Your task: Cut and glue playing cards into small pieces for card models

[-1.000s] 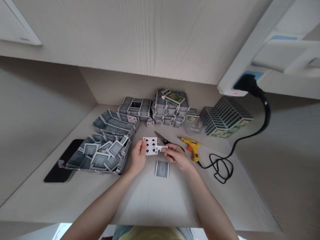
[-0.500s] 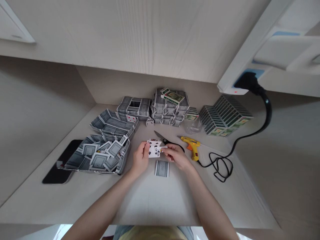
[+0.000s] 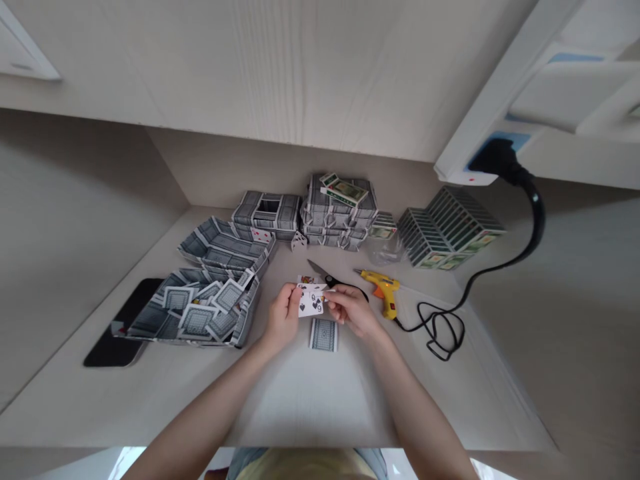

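Note:
My left hand (image 3: pixel 283 317) is closed on the left edge of a white playing card (image 3: pixel 308 308) with spades and a 6 showing. At that card's right side, my right hand (image 3: pixel 351 311) pinches a second, narrow-looking card marked Q; my fingers hide part of it, and I cannot tell whether it is folded. Below both hands a face-down card or small stack (image 3: pixel 324 335) with a patterned back lies on the table. Another card with a picture face (image 3: pixel 307 280) peeks out just beyond the held ones. Black-handled scissors (image 3: pixel 320 271) lie behind my right hand.
A yellow glue gun (image 3: pixel 384 288) with its black cord (image 3: pixel 453 327) lies right. On the left, a tray made of cards (image 3: pixel 245 327) holds loose cards and overlaps a dark flat device (image 3: pixel 107 347). Card-built boxes (image 3: pixel 340 217) and stacked card packs (image 3: pixel 450 230) stand behind.
The held 6 card has tilted slightly and the Q card overlaps it a little differently. Both hands stay almost in place; the view has shifted slightly.

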`<action>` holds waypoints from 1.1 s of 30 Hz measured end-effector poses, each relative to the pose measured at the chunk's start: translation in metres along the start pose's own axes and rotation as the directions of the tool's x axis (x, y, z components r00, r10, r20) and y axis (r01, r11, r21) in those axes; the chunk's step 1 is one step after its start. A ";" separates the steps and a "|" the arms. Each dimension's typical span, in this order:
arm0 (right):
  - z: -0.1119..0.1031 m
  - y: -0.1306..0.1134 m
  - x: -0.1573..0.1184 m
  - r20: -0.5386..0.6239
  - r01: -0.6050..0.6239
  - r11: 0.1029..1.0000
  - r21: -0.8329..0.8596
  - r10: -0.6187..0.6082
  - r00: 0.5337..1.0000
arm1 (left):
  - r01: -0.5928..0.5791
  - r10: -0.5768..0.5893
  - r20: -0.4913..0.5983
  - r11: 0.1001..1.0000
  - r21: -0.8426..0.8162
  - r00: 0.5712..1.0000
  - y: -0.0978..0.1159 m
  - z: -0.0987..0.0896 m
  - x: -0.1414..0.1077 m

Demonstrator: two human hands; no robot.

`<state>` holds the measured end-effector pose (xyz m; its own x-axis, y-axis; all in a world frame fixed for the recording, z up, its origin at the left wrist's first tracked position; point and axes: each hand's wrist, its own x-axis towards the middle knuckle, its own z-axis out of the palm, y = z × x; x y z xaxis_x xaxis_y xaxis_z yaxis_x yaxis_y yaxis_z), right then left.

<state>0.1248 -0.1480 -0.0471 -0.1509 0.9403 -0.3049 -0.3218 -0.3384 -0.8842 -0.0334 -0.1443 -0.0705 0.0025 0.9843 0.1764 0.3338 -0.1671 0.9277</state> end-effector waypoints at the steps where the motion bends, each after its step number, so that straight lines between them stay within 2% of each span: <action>1: 0.000 0.000 0.000 -0.001 0.007 1.000 0.004 -0.007 1.000 | 0.000 0.000 0.005 1.000 -0.001 1.000 -0.001 0.000 0.000; 5: 0.001 0.000 -0.001 -0.015 0.014 1.000 0.017 -0.014 1.000 | 0.012 -0.010 0.036 0.998 -0.065 0.999 -0.003 0.000 -0.001; 8: 0.000 0.000 -0.001 -0.046 0.054 0.998 -0.038 -0.056 0.997 | 0.059 -0.038 0.088 0.967 -0.246 0.995 -0.003 0.001 0.001; 11: -0.002 0.002 0.000 -0.059 0.097 0.988 -0.120 -0.105 0.993 | 0.196 -0.102 0.205 0.837 -0.511 0.973 -0.001 0.003 0.005; 14: -0.004 0.007 0.003 -0.055 0.142 0.960 -0.242 -0.159 0.986 | 0.346 -0.192 0.302 0.704 -0.621 0.934 -0.001 0.004 0.011; 17: -0.006 0.013 0.005 -0.036 0.195 0.893 -0.406 -0.228 0.973 | 0.404 -0.255 0.322 0.699 -0.591 0.912 -0.004 0.004 0.015; 21: -0.005 0.017 0.004 0.007 0.269 0.747 -0.608 -0.334 0.943 | 0.384 -0.269 0.292 0.791 -0.477 0.918 -0.008 0.005 0.015; 24: -0.003 0.017 0.001 0.033 0.310 0.624 -0.717 -0.414 0.910 | 0.389 -0.255 0.344 0.825 -0.411 0.904 -0.007 0.005 0.015; 29: -0.001 0.015 -0.002 0.075 0.349 0.467 -0.813 -0.510 0.857 | 0.381 -0.244 0.404 0.873 -0.304 0.881 -0.004 0.001 0.017; 33: 0.000 0.014 -0.003 0.107 0.366 0.422 -0.829 -0.523 0.845 | 0.348 -0.217 0.458 0.910 -0.224 0.862 -0.005 0.000 0.018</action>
<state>0.1207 -0.1559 -0.0590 -0.0592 0.9682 0.2430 0.5837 0.2310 -0.7784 -0.0354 -0.1257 -0.0723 0.3614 0.9108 -0.1998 0.0931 0.1780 0.9796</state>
